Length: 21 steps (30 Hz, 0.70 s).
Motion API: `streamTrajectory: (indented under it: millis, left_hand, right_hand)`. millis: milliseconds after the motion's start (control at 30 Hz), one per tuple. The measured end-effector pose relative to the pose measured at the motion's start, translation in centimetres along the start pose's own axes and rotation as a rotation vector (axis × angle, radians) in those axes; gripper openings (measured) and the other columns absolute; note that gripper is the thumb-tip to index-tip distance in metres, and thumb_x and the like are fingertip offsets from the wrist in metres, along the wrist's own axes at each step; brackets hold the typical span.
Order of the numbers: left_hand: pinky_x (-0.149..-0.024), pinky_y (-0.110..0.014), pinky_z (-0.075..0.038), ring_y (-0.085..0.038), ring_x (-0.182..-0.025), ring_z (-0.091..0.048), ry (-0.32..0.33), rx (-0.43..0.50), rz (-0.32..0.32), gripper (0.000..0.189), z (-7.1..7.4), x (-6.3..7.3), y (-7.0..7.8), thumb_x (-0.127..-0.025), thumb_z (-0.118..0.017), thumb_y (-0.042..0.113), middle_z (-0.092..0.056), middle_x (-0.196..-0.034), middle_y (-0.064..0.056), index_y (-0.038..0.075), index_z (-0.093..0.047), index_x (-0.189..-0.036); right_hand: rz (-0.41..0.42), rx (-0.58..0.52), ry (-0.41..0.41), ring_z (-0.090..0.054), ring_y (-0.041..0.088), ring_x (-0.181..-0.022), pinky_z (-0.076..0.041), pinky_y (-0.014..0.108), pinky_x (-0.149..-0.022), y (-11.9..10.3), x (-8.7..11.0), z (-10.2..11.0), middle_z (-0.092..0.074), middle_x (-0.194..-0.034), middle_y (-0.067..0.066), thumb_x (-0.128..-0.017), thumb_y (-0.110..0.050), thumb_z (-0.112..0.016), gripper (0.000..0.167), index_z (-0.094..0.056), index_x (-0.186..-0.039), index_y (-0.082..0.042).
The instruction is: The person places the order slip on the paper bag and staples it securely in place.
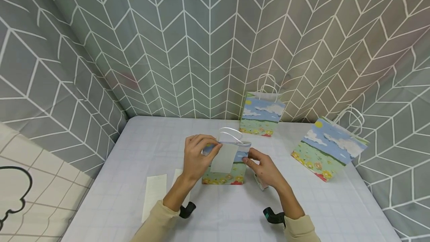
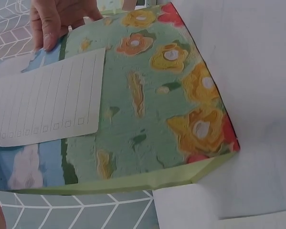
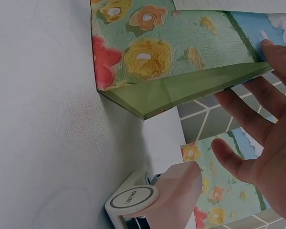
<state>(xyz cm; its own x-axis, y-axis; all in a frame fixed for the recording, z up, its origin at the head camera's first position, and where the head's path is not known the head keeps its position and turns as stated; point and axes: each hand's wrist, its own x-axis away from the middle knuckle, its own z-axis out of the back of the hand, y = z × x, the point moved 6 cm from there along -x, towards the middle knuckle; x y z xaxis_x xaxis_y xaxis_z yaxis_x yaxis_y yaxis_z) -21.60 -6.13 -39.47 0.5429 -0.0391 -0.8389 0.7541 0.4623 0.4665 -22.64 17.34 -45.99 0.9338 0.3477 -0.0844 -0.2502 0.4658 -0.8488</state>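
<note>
A small paper gift bag (image 1: 239, 173), printed with sky and flowers, stands upright on the table with its white handles up. Across its front lies a lined paper sheet (image 1: 224, 159) with a row of little checkboxes (image 2: 61, 125). My left hand (image 1: 197, 156) pinches the sheet's top edge at the bag's rim. On the other side, my right hand (image 1: 265, 168) grips the bag's right edge, thumb on the front and fingers behind the green side panel (image 3: 181, 88). Just below the right hand sits a pink and white stapler (image 3: 176, 195), partly hidden by that hand in the head view.
Two matching gift bags stand farther off, one at the back edge (image 1: 262, 113) and one at the right (image 1: 330, 148). A paper sheet (image 1: 154, 195) lies at the left, with another (image 1: 177, 174) partly under my left forearm. Patterned curtains (image 1: 208, 47) surround the white table (image 1: 134, 148).
</note>
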Motion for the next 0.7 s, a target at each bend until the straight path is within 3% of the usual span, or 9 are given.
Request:
streamTrajectory:
  millis: [367, 567, 700]
  left_hand:
    - [-0.09, -0.043, -0.037, -0.016, -0.087, -0.068, 0.028, -0.008, 0.021, 0.013, 0.0, 0.0, -0.1, -0.08, -0.086, 0.014, -0.073, -0.091, 0.0, 0.013, -0.073, -0.078]
    - [-0.09, -0.044, -0.036, -0.016, -0.085, -0.067, 0.018, -0.007, 0.009, 0.016, -0.2, 0.0, 0.0, -0.079, -0.087, 0.015, -0.074, -0.088, 0.001, 0.014, -0.071, -0.075]
    - [-0.091, -0.045, -0.035, -0.016, -0.084, -0.066, 0.005, -0.001, 0.0, 0.02, -0.4, 0.0, 0.1, -0.079, -0.087, 0.016, -0.074, -0.087, 0.002, 0.015, -0.069, -0.073]
  right_hand:
    - [-0.006, -0.002, 0.053, -0.061, 0.03, -0.122, -0.037, 0.067, -0.103, -0.8, -0.3, 0.1, -0.068, -0.126, 0.003, -0.098, -0.04, -0.066, 0.043, -0.059, -0.136, -0.02]
    - [0.087, -0.036, 0.145, -0.063, 0.032, -0.119, -0.048, 0.062, -0.094, -2.1, -0.3, 0.4, -0.066, -0.129, 0.007, -0.096, -0.033, -0.071, 0.051, -0.049, -0.141, -0.024]
    - [0.163, -0.053, 0.221, -0.065, 0.028, -0.111, -0.051, 0.056, -0.089, -3.2, -0.3, 0.8, -0.066, -0.123, 0.005, -0.094, -0.023, -0.073, 0.048, -0.052, -0.137, -0.023]
